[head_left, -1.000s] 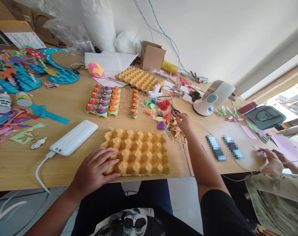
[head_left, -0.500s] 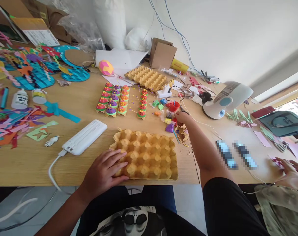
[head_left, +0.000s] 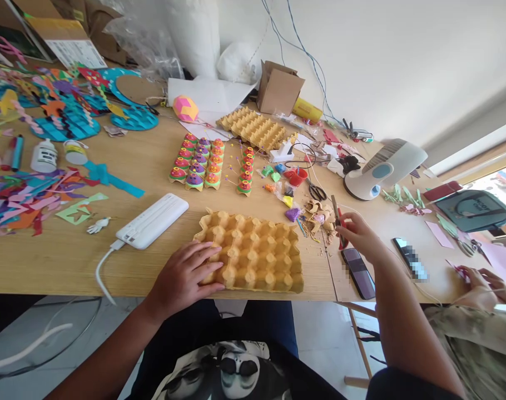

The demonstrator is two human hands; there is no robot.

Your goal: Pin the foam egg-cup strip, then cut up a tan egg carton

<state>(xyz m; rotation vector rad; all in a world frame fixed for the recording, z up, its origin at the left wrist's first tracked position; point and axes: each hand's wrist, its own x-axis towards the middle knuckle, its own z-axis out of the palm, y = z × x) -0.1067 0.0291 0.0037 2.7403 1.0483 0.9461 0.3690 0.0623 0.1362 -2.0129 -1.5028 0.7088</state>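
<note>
My left hand point(head_left: 185, 278) lies flat with fingers spread on the near left part of a yellow cardboard egg tray point(head_left: 257, 253) at the table's front edge. My right hand point(head_left: 359, 233) is closed around a red-handled cutter point(head_left: 338, 222), held above the table just right of the tray, over a dark phone point(head_left: 358, 272). A pile of cardboard scraps point(head_left: 317, 216) lies between the tray and that hand.
Painted egg-cup pieces point(head_left: 198, 164) stand in rows behind the tray, with a second egg tray point(head_left: 255, 128), scissors point(head_left: 317, 191), a white power bank point(head_left: 153, 220), a small fan point(head_left: 382, 169) and paper cutouts point(head_left: 31, 194). Another person's hands point(head_left: 480, 280) work at the right.
My right hand drew back from the craft pile toward me and now holds the red-handled cutter. The left hand stayed on the tray. The view shifted slightly.
</note>
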